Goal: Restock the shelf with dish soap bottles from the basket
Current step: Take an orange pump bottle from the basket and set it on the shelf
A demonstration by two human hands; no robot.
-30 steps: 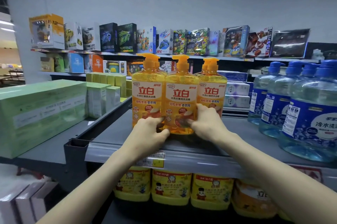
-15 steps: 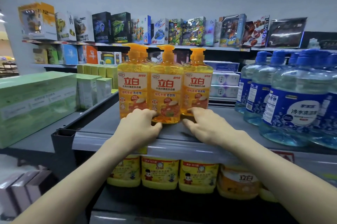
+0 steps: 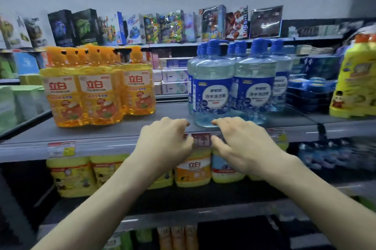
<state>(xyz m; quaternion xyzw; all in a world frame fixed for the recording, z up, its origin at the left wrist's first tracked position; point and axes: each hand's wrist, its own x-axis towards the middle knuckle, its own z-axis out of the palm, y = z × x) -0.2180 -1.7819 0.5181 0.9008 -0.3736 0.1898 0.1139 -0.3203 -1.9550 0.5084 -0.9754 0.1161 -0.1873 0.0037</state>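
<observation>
Three front yellow soap bottles [image 3: 97,95], two hands [image 3: 164,144].

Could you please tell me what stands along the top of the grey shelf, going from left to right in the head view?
Orange dish soap bottles → bare stretch of grey shelf → blue-capped clear bottles → yellow bottle at the right edge. The left hand and right hand hover empty at the shelf's front lip.

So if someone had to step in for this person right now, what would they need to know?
Left hand: empty, fingers curled at the shelf edge.
Right hand: empty, by the base of the front blue bottle.
Orange dish soap bottles: upright in a tight group on the left of the shelf, nobody touching them.
Done: that group is shelved.
Left: the basket is out of view, so I can't tell how many bottles remain.
</observation>
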